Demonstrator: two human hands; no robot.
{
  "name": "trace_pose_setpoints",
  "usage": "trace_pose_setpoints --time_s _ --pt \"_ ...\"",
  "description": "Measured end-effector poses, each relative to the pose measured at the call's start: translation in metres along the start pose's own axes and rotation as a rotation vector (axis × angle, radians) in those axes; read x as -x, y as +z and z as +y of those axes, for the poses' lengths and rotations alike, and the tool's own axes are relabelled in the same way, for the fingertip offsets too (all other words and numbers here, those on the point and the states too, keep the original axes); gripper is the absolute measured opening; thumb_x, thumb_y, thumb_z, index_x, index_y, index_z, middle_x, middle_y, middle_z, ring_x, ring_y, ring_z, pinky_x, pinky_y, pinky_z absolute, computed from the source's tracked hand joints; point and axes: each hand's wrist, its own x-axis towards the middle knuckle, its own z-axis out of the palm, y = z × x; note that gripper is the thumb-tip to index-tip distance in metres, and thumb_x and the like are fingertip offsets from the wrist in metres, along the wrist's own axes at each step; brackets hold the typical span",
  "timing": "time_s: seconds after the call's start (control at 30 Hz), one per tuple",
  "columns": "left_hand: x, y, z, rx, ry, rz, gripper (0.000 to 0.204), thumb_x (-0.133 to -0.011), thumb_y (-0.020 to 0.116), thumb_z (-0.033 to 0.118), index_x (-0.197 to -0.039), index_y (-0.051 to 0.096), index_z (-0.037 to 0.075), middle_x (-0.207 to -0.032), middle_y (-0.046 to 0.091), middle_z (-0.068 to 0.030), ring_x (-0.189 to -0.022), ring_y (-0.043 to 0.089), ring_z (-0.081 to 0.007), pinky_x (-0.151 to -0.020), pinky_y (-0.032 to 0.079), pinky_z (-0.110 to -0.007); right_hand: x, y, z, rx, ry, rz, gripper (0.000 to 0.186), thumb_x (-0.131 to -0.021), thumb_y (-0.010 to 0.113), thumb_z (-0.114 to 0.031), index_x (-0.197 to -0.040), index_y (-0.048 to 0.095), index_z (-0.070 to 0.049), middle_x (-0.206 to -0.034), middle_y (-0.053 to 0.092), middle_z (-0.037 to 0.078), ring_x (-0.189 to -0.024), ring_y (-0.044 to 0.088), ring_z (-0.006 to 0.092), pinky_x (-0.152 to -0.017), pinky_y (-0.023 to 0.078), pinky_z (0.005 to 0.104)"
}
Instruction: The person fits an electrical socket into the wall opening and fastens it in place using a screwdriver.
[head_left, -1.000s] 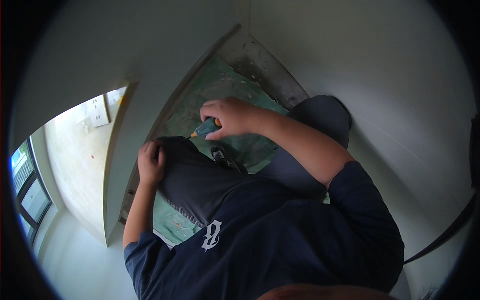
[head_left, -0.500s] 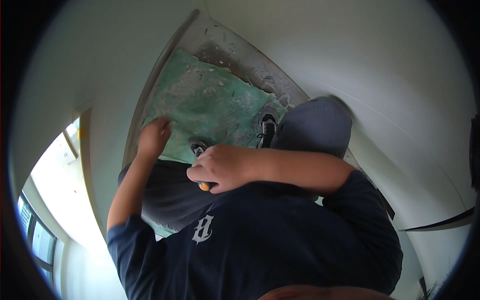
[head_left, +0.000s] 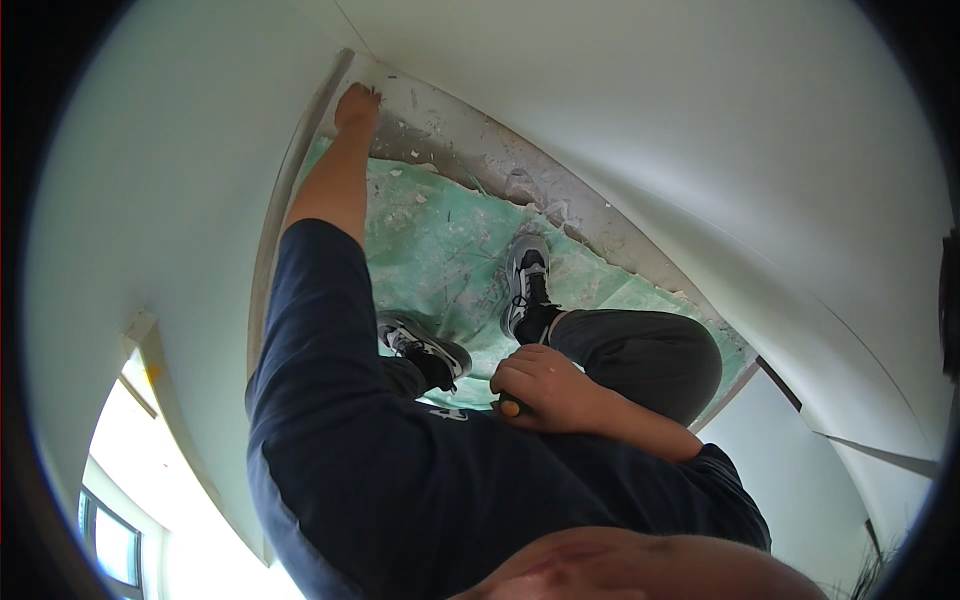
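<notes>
Fingers of the right hand (head_left: 545, 388) wrap the tool (head_left: 510, 408), its orange end protruding near-left, while the left hand (head_left: 357, 107), finger state indeterminable to me, has moved farther off.

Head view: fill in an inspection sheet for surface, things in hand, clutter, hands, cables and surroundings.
Surface: ragged-edged green sheet on grey floor, soiled.
Things in hand: orange-ended tool, mostly hidden.
Clutter: pale flakes scattered on the sheet.
Hands: right hand closed around the tool; left hand near the far corner, grip unclear.
Cables: nothing seen.
Surroundings: pale walls; window at lower left; two shoes on the sheet.
</notes>
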Motion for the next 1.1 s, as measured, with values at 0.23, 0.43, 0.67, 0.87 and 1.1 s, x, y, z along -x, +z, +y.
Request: trace_pose_setpoints --time_s 0.23,0.43,0.67,0.87,1.1 --pt "-0.011 0.008 0.004 -0.005 -0.084 -0.054 0.038 -0.092 0.066 0.037 -0.115 0.065 0.006 -0.119 0.069 -0.0162 -0.114 0.065 -0.0337 -0.093 0.052 -0.047 -0.002 0.003 0.005 0.063 -0.008 0.04 0.037 -0.07 0.077 -0.012 -0.1 0.055 -0.009 -0.091 0.062 0.01 -0.086 0.063 0.0321 -0.078 0.049 0.0427" --pt "-0.011 0.003 0.001 -0.044 -0.03 -0.021 0.03 -0.096 0.06 0.033 -0.109 0.066 0.008 -0.115 0.07 -0.0158 -0.109 0.066 -0.0354 -0.09 0.054 -0.046 -0.005 0.008 0.008 0.112 -0.072 -0.046 0.041 -0.068 0.076 -0.012 -0.102 0.055 -0.008 -0.09 0.061 0.01 -0.088 0.064 0.0314 -0.078 0.049 0.0433" --pt "-0.007 0.003 -0.004 -0.151 0.158 -0.056 0.028 -0.094 0.057 0.028 -0.109 0.064 0.005 -0.113 0.069 -0.0199 -0.107 0.066 -0.0364 -0.09 0.054 -0.048 -0.009 0.01 0.016 0.126 -0.063 -0.03 0.036 -0.072 0.074 -0.014 -0.1 0.053 -0.007 -0.088 0.059 0.009 -0.085 0.063 0.03 -0.076 0.048 0.0428" --pt "0.004 -0.012 -0.021 -0.081 0.082 -0.072 0.027 -0.089 0.061 0.024 -0.11 0.065 0.006 -0.113 0.069 -0.0183 -0.108 0.066 -0.0358 -0.091 0.053 -0.048 -0.009 0.013 0.018 0.157 -0.088 0.0 0.034 -0.074 0.073 -0.014 -0.101 0.053 -0.007 -0.088 0.059 0.01 -0.084 0.062 0.031 -0.076 0.048 0.0431" --pt "0.006 -0.009 -0.015 0.019 0.046 -0.056 0.03 -0.09 0.067 0.029 -0.11 0.065 0.006 -0.111 0.07 -0.0155 -0.107 0.066 -0.0344 -0.09 0.053 -0.046 -0.009 0.02 0.022 0.127 0.033 -0.034 0.038 -0.075 0.075 -0.014 -0.106 0.055 -0.007 -0.09 0.063 0.013 -0.086 0.063 0.0346 -0.076 0.049 0.0447"
